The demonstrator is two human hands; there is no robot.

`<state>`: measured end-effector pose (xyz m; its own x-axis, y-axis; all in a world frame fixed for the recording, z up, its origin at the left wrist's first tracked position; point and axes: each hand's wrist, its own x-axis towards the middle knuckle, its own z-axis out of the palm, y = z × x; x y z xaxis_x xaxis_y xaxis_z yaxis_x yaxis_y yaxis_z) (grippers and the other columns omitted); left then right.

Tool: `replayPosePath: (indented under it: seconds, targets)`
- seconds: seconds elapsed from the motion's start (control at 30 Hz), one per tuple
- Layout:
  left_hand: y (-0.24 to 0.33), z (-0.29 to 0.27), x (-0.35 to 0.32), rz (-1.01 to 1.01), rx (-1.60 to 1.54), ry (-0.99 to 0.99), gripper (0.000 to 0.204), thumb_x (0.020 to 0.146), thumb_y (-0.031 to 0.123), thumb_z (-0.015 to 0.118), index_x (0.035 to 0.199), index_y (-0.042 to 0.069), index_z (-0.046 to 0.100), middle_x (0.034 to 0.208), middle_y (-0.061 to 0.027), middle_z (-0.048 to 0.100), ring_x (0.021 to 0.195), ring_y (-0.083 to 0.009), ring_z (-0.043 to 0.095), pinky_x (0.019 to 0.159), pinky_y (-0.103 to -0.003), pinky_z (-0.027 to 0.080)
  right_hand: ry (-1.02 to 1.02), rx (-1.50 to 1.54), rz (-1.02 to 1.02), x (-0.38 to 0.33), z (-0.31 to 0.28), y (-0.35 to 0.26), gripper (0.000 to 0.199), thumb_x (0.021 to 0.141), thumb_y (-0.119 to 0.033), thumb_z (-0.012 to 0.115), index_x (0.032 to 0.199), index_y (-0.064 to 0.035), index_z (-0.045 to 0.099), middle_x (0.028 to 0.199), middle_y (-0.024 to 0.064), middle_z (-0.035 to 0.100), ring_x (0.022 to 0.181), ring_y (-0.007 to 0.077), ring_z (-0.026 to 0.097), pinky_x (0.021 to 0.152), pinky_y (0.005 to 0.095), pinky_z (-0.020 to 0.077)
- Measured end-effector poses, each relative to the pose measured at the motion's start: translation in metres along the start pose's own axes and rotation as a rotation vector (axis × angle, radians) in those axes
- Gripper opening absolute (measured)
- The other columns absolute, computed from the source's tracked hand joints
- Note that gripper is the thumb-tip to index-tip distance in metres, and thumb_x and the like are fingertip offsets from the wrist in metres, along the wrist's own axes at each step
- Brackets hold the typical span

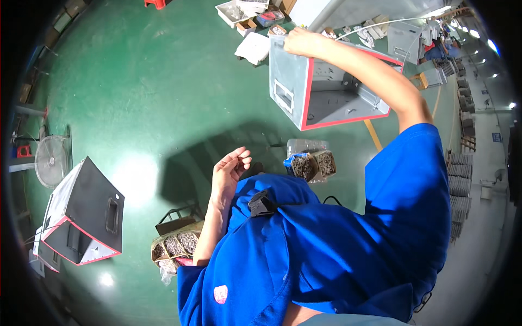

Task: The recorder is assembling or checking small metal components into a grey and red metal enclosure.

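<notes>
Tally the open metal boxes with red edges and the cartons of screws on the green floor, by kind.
Grey metal boxes with red-edged openings: 2, one under the right hand at, one at
Cardboard cartons of screws: 2, at and
Total: 4

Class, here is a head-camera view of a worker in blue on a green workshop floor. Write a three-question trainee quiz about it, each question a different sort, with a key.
1. True or false: the right hand grips the top edge of the open grey metal box with red-edged rim.
2. The left hand is: A) holding a fan, B) empty, C) inside the box.
3. Fill in: the open cartons of metal screws stand on the ____ floor.

Key: 1 true; 2 B; 3 green.
</notes>
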<state>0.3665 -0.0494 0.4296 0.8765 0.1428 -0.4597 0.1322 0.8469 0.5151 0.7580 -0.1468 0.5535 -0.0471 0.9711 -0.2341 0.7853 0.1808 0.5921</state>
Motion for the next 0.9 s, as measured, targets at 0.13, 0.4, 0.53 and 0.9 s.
replayPosePath:
  seconds: [0.13, 0.4, 0.53, 0.9]
  targets:
    - [-0.001, -0.002, -0.009, 0.009, 0.008, 0.003, 0.030, 0.093, 0.004, 0.040, 0.117, -0.008, 0.052, 0.108, -0.0162, 0.061, 0.090, -0.0194, 0.062, 0.083, -0.030, 0.050, -0.057, -0.164, 0.085, 0.007, 0.006, -0.010, 0.006, 0.069, -0.015, 0.061, 0.063, -0.0124, 0.061, 0.062, 0.0001, 0.060, 0.063, 0.0169, 0.063, 0.057, 0.0293, 0.0492]
    - [-0.003, -0.007, -0.027, 0.030, 0.041, -0.022, 0.031, 0.090, 0.002, 0.043, 0.120, -0.008, 0.049, 0.116, -0.0175, 0.057, 0.104, -0.0225, 0.058, 0.091, -0.031, 0.047, -0.186, -0.033, 0.186, 0.009, -0.023, -0.014, 0.009, 0.068, -0.013, 0.060, 0.063, -0.0061, 0.064, 0.063, 0.0083, 0.064, 0.061, 0.0218, 0.065, 0.053, 0.0345, 0.0503]
    - [-0.002, -0.003, -0.029, 0.000, 0.085, -0.052, 0.034, 0.091, 0.001, 0.043, 0.123, -0.011, 0.043, 0.120, -0.0215, 0.053, 0.113, -0.0278, 0.053, 0.097, -0.034, 0.044, 0.127, 0.316, 0.311, -0.002, -0.023, -0.016, 0.020, 0.071, -0.019, 0.065, 0.078, -0.0014, 0.061, 0.071, 0.0130, 0.063, 0.071, 0.0299, 0.064, 0.061, 0.0397, 0.0507]
    - [-0.009, 0.020, -0.008, -0.159, 0.154, -0.210, 0.028, 0.090, 0.001, 0.043, 0.116, -0.009, 0.050, 0.108, -0.0177, 0.060, 0.098, -0.0262, 0.061, 0.088, -0.034, 0.050, 0.158, 1.399, 0.375, -0.017, -0.109, -0.234, 0.019, 0.071, -0.020, 0.063, 0.075, -0.0009, 0.064, 0.073, 0.0126, 0.062, 0.069, 0.0290, 0.063, 0.065, 0.0381, 0.0498]
